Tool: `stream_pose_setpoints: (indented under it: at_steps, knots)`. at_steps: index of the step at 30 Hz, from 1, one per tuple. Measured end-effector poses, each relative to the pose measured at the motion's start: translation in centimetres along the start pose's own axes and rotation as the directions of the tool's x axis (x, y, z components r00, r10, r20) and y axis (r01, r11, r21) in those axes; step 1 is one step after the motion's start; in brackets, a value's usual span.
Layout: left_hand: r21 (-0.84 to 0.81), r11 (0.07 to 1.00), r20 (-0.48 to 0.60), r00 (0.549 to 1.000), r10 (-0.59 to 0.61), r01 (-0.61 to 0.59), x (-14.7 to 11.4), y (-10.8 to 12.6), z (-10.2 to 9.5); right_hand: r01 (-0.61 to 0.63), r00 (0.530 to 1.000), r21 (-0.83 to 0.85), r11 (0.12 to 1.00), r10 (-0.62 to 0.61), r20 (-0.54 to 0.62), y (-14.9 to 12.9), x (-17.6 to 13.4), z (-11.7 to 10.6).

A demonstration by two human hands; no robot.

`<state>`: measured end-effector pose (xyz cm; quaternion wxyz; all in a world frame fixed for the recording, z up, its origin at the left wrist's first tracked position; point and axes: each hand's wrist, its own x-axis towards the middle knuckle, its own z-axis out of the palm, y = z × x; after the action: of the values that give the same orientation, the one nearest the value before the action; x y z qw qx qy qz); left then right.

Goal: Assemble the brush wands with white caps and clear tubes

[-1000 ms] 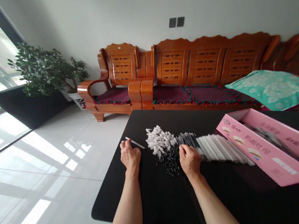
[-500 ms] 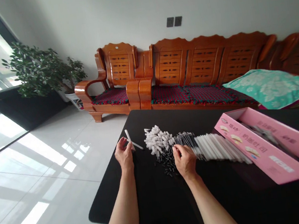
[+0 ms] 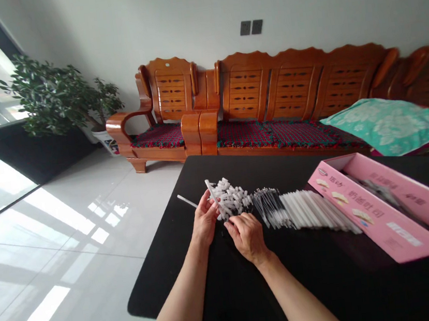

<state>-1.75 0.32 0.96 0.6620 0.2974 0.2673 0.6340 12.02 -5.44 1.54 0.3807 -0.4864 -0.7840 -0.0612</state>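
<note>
My left hand point(image 3: 205, 220) is closed on a slim white tube point(image 3: 212, 192), held tilted with its upper end above the fingers. Close to the tube's lower end, my right hand point(image 3: 249, 234) is pinched; anything between its fingertips is too small or hidden to make out. Just beyond both hands lies a heap of short white caps point(image 3: 232, 197). The small black pieces below the heap are mostly covered by my right hand. Another thin white tube point(image 3: 186, 201) lies on the table left of my left hand.
Thin dark rods with pale ends point(image 3: 269, 206) lie right of the heap, beside a row of white tubes point(image 3: 314, 210). A pink open box point(image 3: 378, 218) stands on the black table point(image 3: 167, 286) at right. Behind are a wooden sofa point(image 3: 291, 83) and a potted plant point(image 3: 62, 101).
My left hand has moved right with its white tube, from the table's left side to the heap. My right hand has moved left from the dark rods to meet it.
</note>
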Motion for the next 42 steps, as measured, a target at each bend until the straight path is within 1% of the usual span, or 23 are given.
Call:
stream_pose_setpoints:
  at_steps: [3, 8, 13, 19, 24, 27, 30, 33, 38, 42]
  knots:
    - [-0.023, 1.000, 0.024, 1.000, 0.002, -0.002, 0.04, -0.21, -0.14, 0.015, 0.999, -0.003, 1.000, -0.015, -0.030, 0.20, 0.03, 0.26]
    - [0.024, 1.000, 0.042, 0.999, -0.007, 0.006, -0.30, 0.05, 0.10, 0.013, 0.999, 0.003, 1.000, -0.013, -0.051, 0.39, -0.04, 0.37]
    - [0.061, 0.998, 0.017, 1.000, 0.006, -0.007, -0.45, 0.30, 0.14, -0.001, 0.997, 0.011, 1.000, 0.002, -0.083, 0.47, -0.13, 0.39]
    - [0.037, 0.999, -0.027, 1.000, 0.015, -0.014, -0.29, -0.14, -0.08, -0.047, 0.991, 0.023, 0.999, 0.049, -0.125, 0.57, -0.01, 0.44]
    - [0.040, 0.999, -0.019, 1.000, 0.023, -0.022, -0.21, -0.28, -0.08, -0.068, 0.992, 0.049, 0.996, 0.073, -0.103, 0.78, -0.06, 0.45]
    - [0.046, 0.999, -0.018, 0.999, 0.027, -0.026, -0.20, -0.29, -0.04, -0.047, 0.996, 0.015, 0.999, 0.049, -0.079, 0.89, -0.14, 0.63]
    - [0.050, 0.998, -0.048, 0.998, 0.036, -0.034, -0.21, -0.26, 0.01, -0.025, 0.996, -0.022, 0.999, 0.023, -0.088, 0.91, -0.14, 0.89]
    - [0.054, 0.998, -0.070, 0.997, 0.038, -0.034, -0.22, -0.17, 0.04, -0.026, 0.994, -0.016, 1.000, 0.024, -0.103, 0.89, -0.09, 0.90]
    - [0.056, 0.998, -0.050, 0.998, 0.034, -0.032, -0.27, -0.03, 0.04, -0.037, 0.996, 0.041, 0.998, 0.040, -0.084, 0.89, -0.04, 0.42]
    - [0.071, 0.997, -0.038, 0.999, 0.030, -0.027, -0.31, -0.06, 0.10, -0.021, 0.997, 0.016, 1.000, 0.022, -0.068, 0.91, -0.06, 0.51]
